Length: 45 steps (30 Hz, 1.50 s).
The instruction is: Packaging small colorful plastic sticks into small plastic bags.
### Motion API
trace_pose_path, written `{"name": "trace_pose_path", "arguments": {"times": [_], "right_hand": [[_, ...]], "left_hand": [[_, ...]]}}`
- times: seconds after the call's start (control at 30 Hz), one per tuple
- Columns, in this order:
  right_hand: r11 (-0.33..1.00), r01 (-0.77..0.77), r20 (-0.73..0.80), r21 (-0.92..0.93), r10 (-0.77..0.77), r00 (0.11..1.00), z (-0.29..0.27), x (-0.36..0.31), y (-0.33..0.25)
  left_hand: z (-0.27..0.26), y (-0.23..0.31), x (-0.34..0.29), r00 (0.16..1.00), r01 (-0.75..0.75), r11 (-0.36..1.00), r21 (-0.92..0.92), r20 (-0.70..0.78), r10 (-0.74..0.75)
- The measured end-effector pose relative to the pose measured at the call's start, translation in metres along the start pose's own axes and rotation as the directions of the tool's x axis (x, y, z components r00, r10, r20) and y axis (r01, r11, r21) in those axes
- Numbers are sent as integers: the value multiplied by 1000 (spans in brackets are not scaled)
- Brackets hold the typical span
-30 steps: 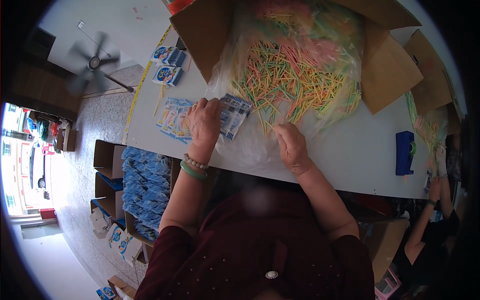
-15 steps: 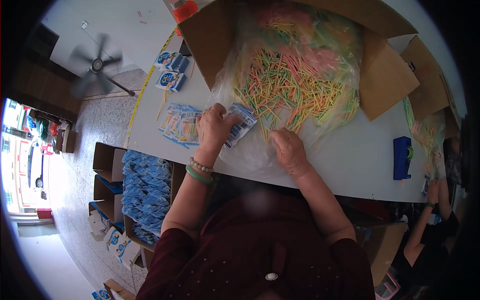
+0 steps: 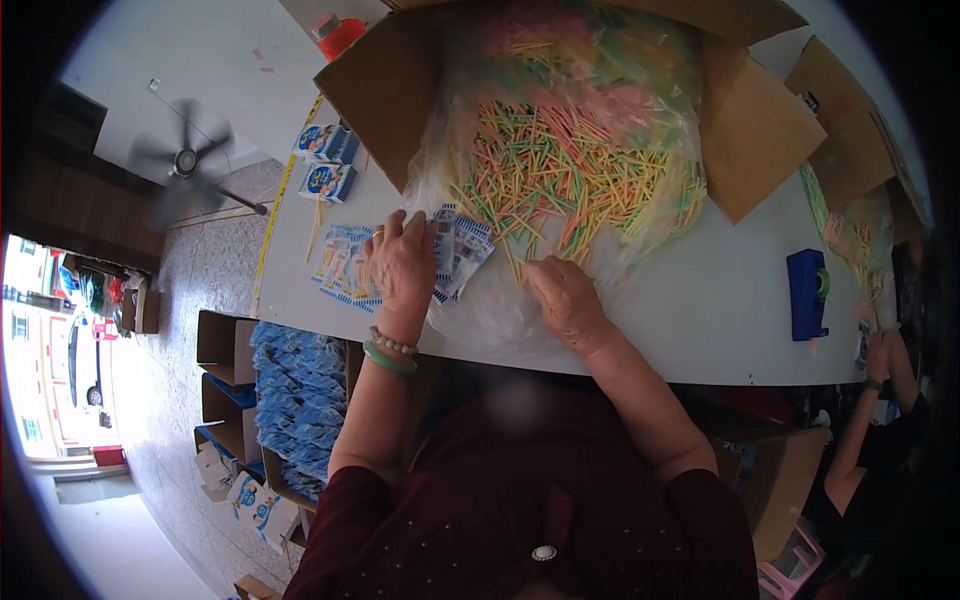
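Observation:
My left hand [image 3: 402,265], with a bead bracelet and a green bangle on its wrist, rests over flat blue-and-white packets [image 3: 350,265] on the table, its fingers apart. More packets [image 3: 465,250] lie just beside its fingertips. My right hand [image 3: 565,305] is closed at the near edge of a clear plastic bag [image 3: 490,315]; whatever its fingers hold is hidden. Thin pink, yellow and green sticks [image 3: 570,185] spill toward it from the bag, which lies in the mouth of a cardboard box [image 3: 385,95].
Two small blue-and-white boxes [image 3: 328,181] stand at the table's left. A blue tape dispenser [image 3: 805,295] sits at the right. Below the left edge is a carton of blue packets [image 3: 300,400]. Another person's hands [image 3: 878,350] work at the far right, near more sticks.
My left hand has shifted slightly left across the packets, uncovering more of those beside it. My right hand stays closed by the bag's edge. The whole view has shifted a little.

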State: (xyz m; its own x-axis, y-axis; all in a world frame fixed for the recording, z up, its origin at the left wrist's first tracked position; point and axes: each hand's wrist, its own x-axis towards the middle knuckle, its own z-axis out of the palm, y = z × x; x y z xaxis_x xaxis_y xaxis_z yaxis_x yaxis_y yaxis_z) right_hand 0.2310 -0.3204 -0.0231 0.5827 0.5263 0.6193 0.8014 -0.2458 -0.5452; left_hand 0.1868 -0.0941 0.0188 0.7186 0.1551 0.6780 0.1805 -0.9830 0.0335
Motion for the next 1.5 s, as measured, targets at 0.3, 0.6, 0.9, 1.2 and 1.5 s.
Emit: {"name": "trace_pose_path", "arguments": {"times": [0.3, 0.6, 0.9, 1.2, 1.5], "right_hand": [[665, -544, 218, 512, 513, 830, -23, 30, -33], [511, -663, 321, 547, 603, 730, -30, 17, -33], [692, -583, 219, 426, 546, 809, -31, 24, -42], [562, -395, -7, 727, 581, 814, -30, 17, -36], [968, -220, 117, 122, 206, 972, -14, -21, -14]], "left_hand": [[-24, 63, -17, 655, 748, -41, -662, 747, -113], [-19, 64, -29, 655, 737, 188, -649, 754, 35], [-25, 62, -25, 744, 664, 197, -722, 663, -76], [-27, 50, -31, 669, 743, 40, -668, 742, -44], [-28, 59, -36, 808, 578, 271, -770, 586, -58]]}}
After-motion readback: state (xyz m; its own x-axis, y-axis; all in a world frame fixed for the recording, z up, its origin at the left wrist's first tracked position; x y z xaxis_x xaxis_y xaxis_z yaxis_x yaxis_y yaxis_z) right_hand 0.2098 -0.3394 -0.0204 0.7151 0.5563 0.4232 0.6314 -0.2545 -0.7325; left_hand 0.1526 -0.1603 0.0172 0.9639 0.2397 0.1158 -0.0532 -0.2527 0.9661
